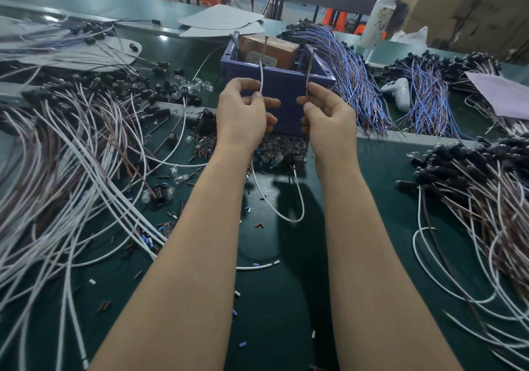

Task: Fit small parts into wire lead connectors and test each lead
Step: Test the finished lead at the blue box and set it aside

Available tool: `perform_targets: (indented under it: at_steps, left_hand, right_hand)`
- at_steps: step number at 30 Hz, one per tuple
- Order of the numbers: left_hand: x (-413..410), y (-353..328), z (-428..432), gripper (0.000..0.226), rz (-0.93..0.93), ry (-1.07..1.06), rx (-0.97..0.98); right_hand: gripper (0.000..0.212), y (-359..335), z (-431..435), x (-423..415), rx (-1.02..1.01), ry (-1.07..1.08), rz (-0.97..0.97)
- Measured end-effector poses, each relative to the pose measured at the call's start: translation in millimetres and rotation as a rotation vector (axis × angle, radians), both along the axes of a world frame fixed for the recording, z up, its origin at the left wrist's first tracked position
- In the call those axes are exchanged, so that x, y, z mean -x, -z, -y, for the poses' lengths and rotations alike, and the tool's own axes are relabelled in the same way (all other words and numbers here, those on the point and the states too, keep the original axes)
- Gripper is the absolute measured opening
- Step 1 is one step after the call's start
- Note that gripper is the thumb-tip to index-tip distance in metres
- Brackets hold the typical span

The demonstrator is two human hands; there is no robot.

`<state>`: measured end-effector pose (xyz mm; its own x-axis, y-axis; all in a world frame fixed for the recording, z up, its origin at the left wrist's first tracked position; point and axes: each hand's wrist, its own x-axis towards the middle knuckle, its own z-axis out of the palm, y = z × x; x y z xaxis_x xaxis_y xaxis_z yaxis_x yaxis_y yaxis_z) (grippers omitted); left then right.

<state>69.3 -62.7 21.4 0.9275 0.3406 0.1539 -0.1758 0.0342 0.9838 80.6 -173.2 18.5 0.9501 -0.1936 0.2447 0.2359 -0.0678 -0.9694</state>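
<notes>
It looks like the test step. The left hand [243, 113] pinches the white wire end [261, 78], and the right hand [329, 118] pinches the brown wire end [309, 70]. Both are up before the blue box [286, 87] (the loop [287, 219] hangs below). Next, each end likely must touch a pin [266, 44].

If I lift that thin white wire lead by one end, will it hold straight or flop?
Probably floppy over length: below the left hand the thin white wire lead sags in a loop. Short stretches seem self-supporting; its pinched tip stands upright. Likely light, held by fingertips alone.
</notes>
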Motion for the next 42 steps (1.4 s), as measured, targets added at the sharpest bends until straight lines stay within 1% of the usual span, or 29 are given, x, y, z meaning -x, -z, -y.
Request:
perform_targets:
  at_steps: [2, 4, 6, 7, 10, 11, 13, 14, 16, 18, 19, 22, 23, 24, 27, 30, 31, 33, 35, 36, 38, 39, 42]
  left_hand:
    - [0, 0, 0, 0.013, 0.001, 0.0, -0.002]
    - [0, 1, -2, 0.013, 0.0, -0.004, -0.002]
    - [0, 2, -4, 0.013, -0.009, -0.018, 0.01]
    - [-1, 2, -6, 0.015, -0.014, -0.027, 0.024]
    - [-1, 4, -12, 0.019, -0.051, -0.064, 0.022]
    - [-1, 5, -13, 0.018, -0.071, -0.069, -0.006]
    - [1, 7, -13, 0.015, -0.097, -0.059, -0.058]
    - [3, 8, -12, 0.015, -0.105, -0.047, -0.078]
    - [8, 10, -12, 0.015, -0.133, -0.011, -0.138]
    - [14, 15, -13, 0.015, -0.176, 0.038, -0.212]
    - [17, 18, -13, 0.014, -0.191, 0.056, -0.24]
    - [25, 26, -13, 0.015, -0.187, 0.078, -0.234]
    - [27, 28, -12, 0.015, -0.17, 0.096, -0.206]
    - [29, 28, -12, 0.015, -0.147, 0.12, -0.177]
    - [32, 30, -15, 0.019, -0.097, 0.204, -0.18]
    - [34, 30, -17, 0.019, -0.089, 0.281, -0.215]
    - [35, 29, -17, 0.017, -0.086, 0.304, -0.202]
    - [36, 27, -19, 0.008, -0.085, 0.365, -0.138]
    - [37, 27, -23, 0.006, -0.094, 0.419, -0.071]
    - [37, 27, -24, 0.006, -0.101, 0.427, -0.051]
    - [37, 28, -23, 0.005, -0.106, 0.399, -0.022]
    - [36, 28, -21, 0.007, -0.097, 0.373, -0.019]
    - [33, 31, -14, 0.018, -0.023, 0.331, -0.046]
  right_hand:
    - [0.03, -1, 0, 1, 0.005, -0.004, 0.001]
    - [0.021, -2, 1, 2, 0.01, -0.009, -0.007]
    - [0.023, -1, 6, 3, 0.078, 0.019, -0.064]
    - [0.024, 0, 9, 3, 0.194, 0.042, -0.115]
    - [0.014, 5, 18, 3, 0.755, 0.034, -0.338]
    - [0.021, 7, 18, 4, 0.875, 0.007, -0.425]
    - [0.037, 9, 13, 5, 0.951, -0.03, -0.516]
    - [0.037, 10, 10, 6, 0.97, -0.027, -0.515]
    - [0.029, 9, 6, 6, 1.003, -0.023, -0.501]
    - [0.024, 7, 6, 7, 0.985, -0.04, -0.481]
    - [0.023, 6, 6, 8, 0.915, -0.065, -0.452]
    - [0.012, -2, 0, 8, 0.509, -0.176, -0.341]
    - [0.012, -4, -2, 8, 0.401, -0.211, -0.315]
    - [0.013, -6, -4, 8, 0.336, -0.239, -0.298]
    - [0.009, -5, -3, 10, 0.281, -0.301, -0.292]
    - [0.014, -2, 6, 12, 0.281, -0.351, -0.304]
    - [0.016, -1, 8, 12, 0.244, -0.376, -0.314]
    - [0.019, 2, 14, 11, 0.058, -0.394, -0.353]
    - [0.021, 3, 26, 8, -0.102, -0.292, -0.361]
    - [0.021, 3, 32, 6, -0.122, -0.213, -0.342]
    - [0.02, 3, 35, 5, -0.038, -0.098, -0.284]
    - [0.019, 4, 31, 5, 0.032, -0.089, -0.267]
    - [0.023, 8, 11, 5, 0.286, -0.171, -0.292]
